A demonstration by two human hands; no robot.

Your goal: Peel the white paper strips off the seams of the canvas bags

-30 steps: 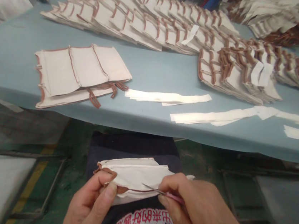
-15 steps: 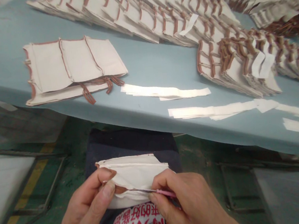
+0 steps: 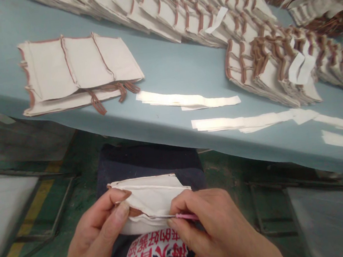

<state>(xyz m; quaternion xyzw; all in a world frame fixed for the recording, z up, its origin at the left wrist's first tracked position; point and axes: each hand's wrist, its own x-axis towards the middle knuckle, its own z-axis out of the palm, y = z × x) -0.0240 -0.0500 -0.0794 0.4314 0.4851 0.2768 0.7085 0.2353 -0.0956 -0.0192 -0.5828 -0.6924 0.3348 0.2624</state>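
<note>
Cloth piece (image 3: 151, 199) between hands (image 3: 93, 232) (image 3: 211, 219), left pinching edge.

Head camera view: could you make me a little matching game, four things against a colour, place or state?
Things:
1. left hand
2. pink-handled tool
3. three-panel piece
4. tabletop

Matches:
A. blue-grey
B. in the right hand
C. pinching the cream piece on the lap
D. lying near the white strips

Pairs: 1-C, 2-B, 3-D, 4-A
</note>
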